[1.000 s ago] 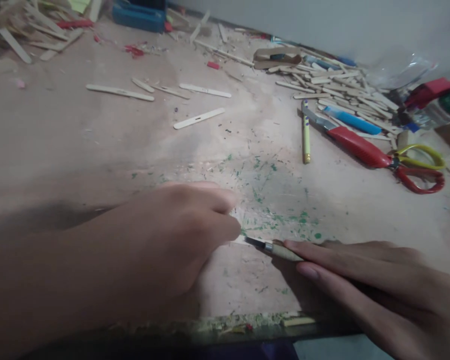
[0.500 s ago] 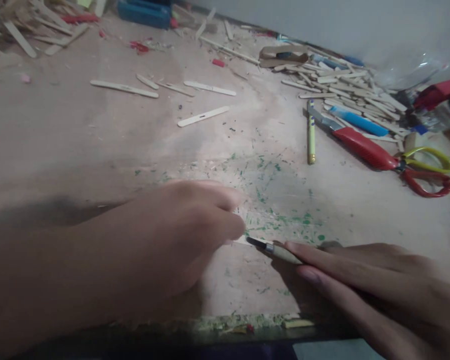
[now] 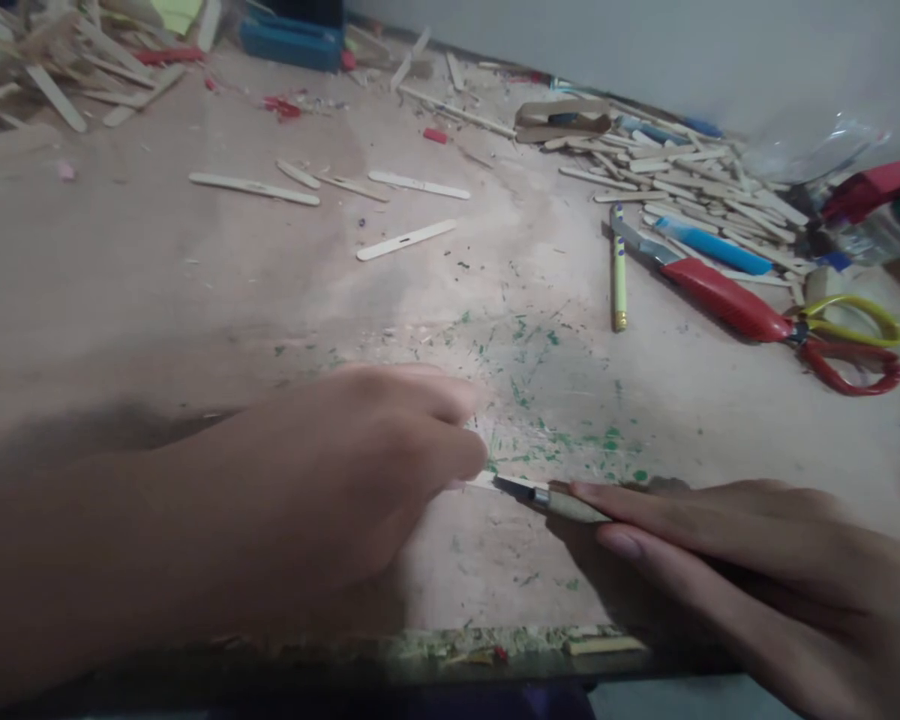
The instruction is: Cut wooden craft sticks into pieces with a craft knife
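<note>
My left hand (image 3: 390,460) is closed near the front of the table, pinching a pale wooden craft stick (image 3: 484,481); most of the stick is hidden under my fingers and behind the tool. From the right, my right hand (image 3: 690,550) is closed around the light handle of a small carving knife (image 3: 570,507). The knife's dark blade points left and meets the stick just beside my left fingertips. Green flecks (image 3: 521,390) are scattered over the wooden tabletop (image 3: 270,270) around both hands.
Several loose craft sticks (image 3: 406,241) lie farther back. At right are a short yellow-green pencil (image 3: 620,280), a red-handled knife (image 3: 720,295), scissors with yellow and red loops (image 3: 851,375), a blue tool (image 3: 712,246) and a stick pile (image 3: 690,170). Another pile (image 3: 52,70) is back left, near a blue box (image 3: 292,42).
The view has shifted slightly. The knife blade lies a little farther along the stick's surface, and both hands keep their grip in nearly the same place.
</note>
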Demonstrator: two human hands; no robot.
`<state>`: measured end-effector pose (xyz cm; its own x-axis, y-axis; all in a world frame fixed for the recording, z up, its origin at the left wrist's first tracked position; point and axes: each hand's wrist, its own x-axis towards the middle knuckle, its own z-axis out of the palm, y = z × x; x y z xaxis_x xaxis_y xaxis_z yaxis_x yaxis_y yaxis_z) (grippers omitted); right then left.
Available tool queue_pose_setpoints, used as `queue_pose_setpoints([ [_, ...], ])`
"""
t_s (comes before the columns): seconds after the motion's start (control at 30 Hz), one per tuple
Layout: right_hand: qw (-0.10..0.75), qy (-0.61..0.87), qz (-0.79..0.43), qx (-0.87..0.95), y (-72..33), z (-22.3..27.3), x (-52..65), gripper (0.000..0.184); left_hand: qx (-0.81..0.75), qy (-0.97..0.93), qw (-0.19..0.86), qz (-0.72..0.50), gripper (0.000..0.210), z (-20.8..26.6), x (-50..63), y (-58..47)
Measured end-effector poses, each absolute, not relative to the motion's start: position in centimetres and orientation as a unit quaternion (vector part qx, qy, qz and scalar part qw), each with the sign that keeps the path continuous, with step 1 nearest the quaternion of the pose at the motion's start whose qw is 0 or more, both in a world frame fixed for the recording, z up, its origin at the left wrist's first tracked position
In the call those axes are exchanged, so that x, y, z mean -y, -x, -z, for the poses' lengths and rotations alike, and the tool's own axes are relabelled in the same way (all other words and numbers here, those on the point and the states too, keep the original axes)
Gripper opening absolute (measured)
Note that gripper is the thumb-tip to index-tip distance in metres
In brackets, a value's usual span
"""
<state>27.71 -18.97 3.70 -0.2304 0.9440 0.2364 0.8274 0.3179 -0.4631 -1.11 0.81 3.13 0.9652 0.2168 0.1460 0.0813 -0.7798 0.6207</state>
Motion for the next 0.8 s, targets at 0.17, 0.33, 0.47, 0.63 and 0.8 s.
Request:
queue_pose_setpoints([
  [0.17,0.249,0.554,-0.147,0.78,-28.1,-3.3,18.6,0.05,-0.084,-0.936,0.327,-0.103,0.041,-3.4,-0.6,1.2],
  [0.33,0.239,0.571,-0.116,0.777,-27.5,-4.6,17.2,0.037,-0.116,-0.936,0.327,-0.059,0.036,-4.2,-0.3,0.8],
  [0.47,0.239,0.577,-0.128,0.77,-27.6,-5.5,15.9,0.051,-0.12,-0.933,0.338,-0.035,0.037,-3.9,-0.4,0.7],
  [0.63,0.221,0.565,-0.181,0.774,-28.4,-5.1,15.2,0.051,-0.11,-0.937,0.321,-0.086,0.041,-3.8,-0.2,1.4],
  [0.8,0.226,0.569,-0.179,0.77,-28.4,-5.0,15.3,0.053,-0.105,-0.939,0.314,-0.094,0.041,-3.7,-0.4,1.0],
])
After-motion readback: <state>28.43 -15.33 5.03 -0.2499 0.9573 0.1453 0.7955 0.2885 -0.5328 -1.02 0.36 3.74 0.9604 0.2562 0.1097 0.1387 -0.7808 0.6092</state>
